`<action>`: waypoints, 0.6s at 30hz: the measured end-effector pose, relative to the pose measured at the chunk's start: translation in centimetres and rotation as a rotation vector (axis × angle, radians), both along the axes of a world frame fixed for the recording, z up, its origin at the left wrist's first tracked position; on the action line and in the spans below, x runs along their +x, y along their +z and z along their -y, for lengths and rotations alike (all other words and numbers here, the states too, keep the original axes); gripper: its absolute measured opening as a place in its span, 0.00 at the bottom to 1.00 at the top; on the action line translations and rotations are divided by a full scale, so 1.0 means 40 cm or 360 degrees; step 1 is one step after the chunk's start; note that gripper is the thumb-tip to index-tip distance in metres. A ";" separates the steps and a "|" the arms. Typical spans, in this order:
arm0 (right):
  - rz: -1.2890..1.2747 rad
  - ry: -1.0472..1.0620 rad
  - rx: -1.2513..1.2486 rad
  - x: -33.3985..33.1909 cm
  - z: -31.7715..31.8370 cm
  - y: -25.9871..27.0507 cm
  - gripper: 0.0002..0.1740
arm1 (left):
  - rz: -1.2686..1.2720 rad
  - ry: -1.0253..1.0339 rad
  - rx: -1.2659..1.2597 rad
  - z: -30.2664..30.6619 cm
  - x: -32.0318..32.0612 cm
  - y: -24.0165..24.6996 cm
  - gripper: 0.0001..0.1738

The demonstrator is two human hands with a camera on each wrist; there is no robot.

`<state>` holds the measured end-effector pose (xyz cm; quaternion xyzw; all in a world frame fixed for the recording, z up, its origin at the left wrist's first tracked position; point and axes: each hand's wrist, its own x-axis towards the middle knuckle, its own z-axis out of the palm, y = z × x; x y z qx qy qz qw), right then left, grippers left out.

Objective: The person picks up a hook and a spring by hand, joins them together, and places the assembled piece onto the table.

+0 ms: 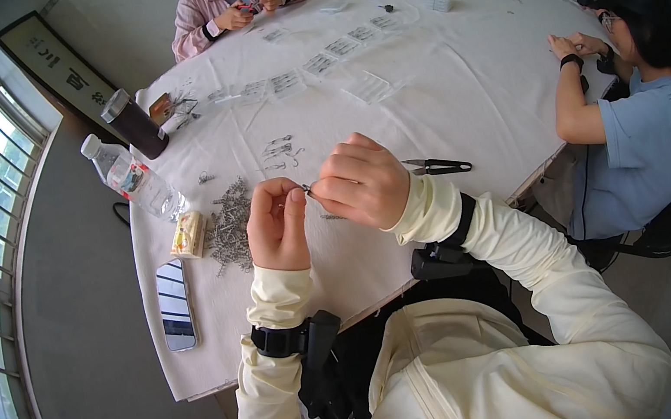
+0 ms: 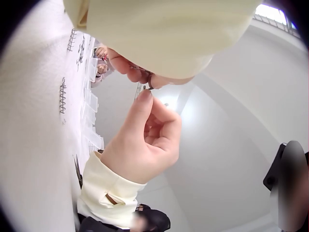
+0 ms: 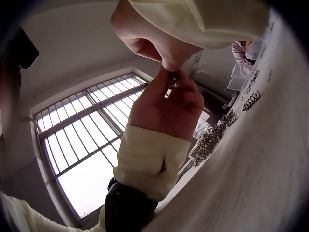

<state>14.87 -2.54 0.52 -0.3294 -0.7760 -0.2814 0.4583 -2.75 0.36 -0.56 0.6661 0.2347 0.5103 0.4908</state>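
Both hands meet over the near part of the table and pinch a small metal spring [image 1: 308, 190] between their fingertips. The left hand [image 1: 277, 223] grips one end with thumb and forefinger, its other fingers curled in. From the other side, the right hand [image 1: 362, 183] holds the opposite end. In the right wrist view shiny metal [image 3: 169, 89] shows among the left fingers; much of the piece is hidden by them. Beside the left hand lies a heap of metal springs [image 1: 231, 230]. A few spread-out springs [image 1: 281, 152] lie beyond the hands.
Black-handled snips [image 1: 441, 166] lie right of the right hand. A phone [image 1: 176, 305], tissue pack [image 1: 188, 235], water bottle [image 1: 136, 180] and dark flask [image 1: 135, 125] line the left edge. Clear plastic trays [image 1: 316, 66] run across the white tablecloth [image 1: 458, 94]. Other people sit around.
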 end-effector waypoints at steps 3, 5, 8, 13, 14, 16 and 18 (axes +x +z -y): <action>-0.0003 -0.0017 -0.0007 0.000 0.002 0.002 0.11 | -0.0037 0.0010 0.0084 -0.001 0.000 -0.003 0.03; 0.0006 -0.0037 -0.0018 0.001 0.003 0.001 0.11 | -0.0095 0.0053 0.0140 0.000 -0.001 -0.002 0.03; -0.0004 -0.0038 -0.0035 0.002 0.003 0.001 0.10 | -0.0184 0.0127 0.0233 -0.004 -0.003 -0.003 0.04; -0.0065 -0.0041 -0.0011 0.002 -0.003 -0.003 0.10 | -0.0241 0.0224 0.0366 -0.003 -0.001 0.003 0.03; -0.0090 -0.0033 -0.0008 0.002 -0.003 -0.002 0.10 | -0.0272 0.0252 0.0436 -0.003 -0.002 0.006 0.03; -0.0113 -0.0020 -0.0037 0.004 -0.002 -0.002 0.11 | -0.0290 0.0262 0.0486 -0.002 -0.001 0.012 0.03; -0.0134 -0.0008 -0.0067 0.007 -0.001 -0.002 0.11 | -0.0308 0.0272 0.0536 -0.001 -0.002 0.016 0.03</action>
